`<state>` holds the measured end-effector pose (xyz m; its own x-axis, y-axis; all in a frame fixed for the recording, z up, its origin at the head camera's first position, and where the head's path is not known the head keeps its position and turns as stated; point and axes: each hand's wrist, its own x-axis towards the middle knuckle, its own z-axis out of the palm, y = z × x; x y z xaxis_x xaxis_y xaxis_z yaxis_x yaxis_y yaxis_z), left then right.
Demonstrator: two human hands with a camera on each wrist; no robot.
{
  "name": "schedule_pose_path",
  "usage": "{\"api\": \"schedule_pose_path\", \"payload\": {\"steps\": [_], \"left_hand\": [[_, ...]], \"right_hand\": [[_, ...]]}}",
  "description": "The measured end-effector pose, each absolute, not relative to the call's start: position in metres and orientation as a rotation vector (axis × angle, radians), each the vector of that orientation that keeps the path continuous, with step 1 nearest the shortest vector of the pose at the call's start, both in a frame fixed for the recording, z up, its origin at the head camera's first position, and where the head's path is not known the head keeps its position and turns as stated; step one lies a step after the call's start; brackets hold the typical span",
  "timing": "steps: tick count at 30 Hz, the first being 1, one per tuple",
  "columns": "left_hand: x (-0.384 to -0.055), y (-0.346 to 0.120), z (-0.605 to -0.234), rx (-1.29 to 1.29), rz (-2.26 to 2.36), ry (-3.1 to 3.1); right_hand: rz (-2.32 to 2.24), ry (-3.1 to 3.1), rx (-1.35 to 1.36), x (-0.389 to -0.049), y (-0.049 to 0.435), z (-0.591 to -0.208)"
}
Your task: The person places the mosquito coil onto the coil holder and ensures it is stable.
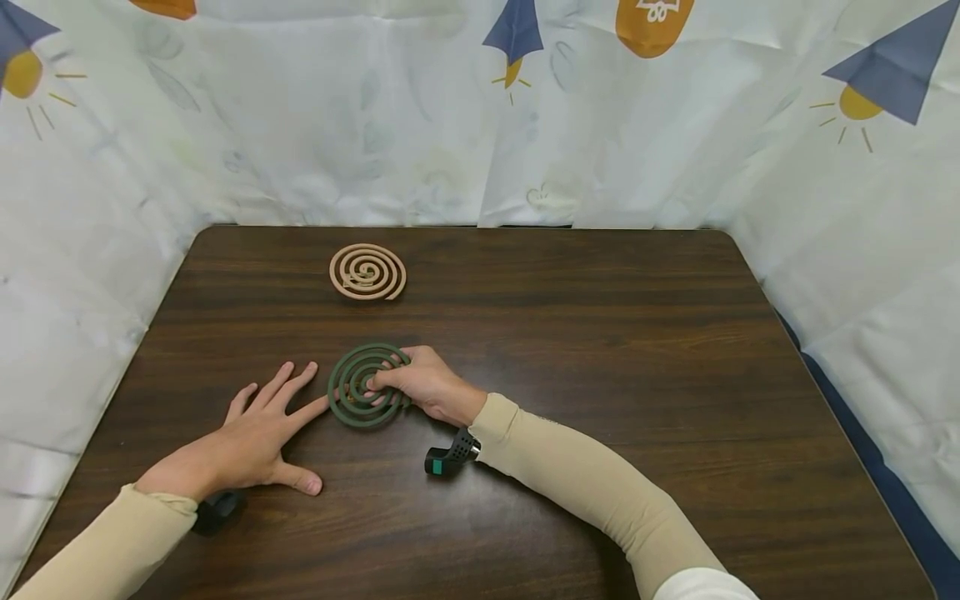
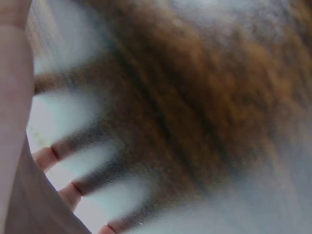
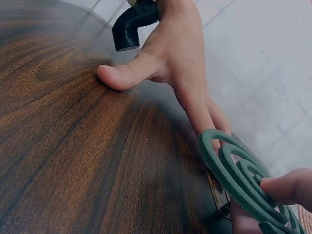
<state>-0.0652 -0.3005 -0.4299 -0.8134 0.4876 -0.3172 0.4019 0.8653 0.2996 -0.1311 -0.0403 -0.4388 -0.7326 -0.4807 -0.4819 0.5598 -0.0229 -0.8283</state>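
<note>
A green mosquito coil (image 1: 363, 423) is pinched in my right hand (image 1: 435, 387), thumb on its upper face and the other fingers beneath. It is tilted over the dark wood table (image 1: 562, 350). My left hand (image 1: 247, 437) lies spread, palm down, to the left; its index finger reaches the coil's left edge, and the fingertip is hidden behind it. In the right wrist view, a small shiny metal piece (image 3: 218, 192) shows beneath the green coil (image 3: 222, 173), close to the left fingers. The left wrist view shows mostly blurred tabletop, with several fingertips (image 2: 46, 158) at left.
Farther back on the table lies a tan mosquito coil (image 1: 366, 271), flat. A patterned white curtain (image 1: 435, 125) hangs round the table's back and sides. Each wrist wears a black strap device (image 1: 450, 457).
</note>
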Motion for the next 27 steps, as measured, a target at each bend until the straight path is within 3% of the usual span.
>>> {"api": "schedule_pose_path", "payload": {"steps": [27], "left_hand": [[-0.063,-0.303,-0.430,0.683,0.315,2.670]], "right_hand": [[-1.844,1.410,0.244,-0.144,-0.032,-0.441]]}}
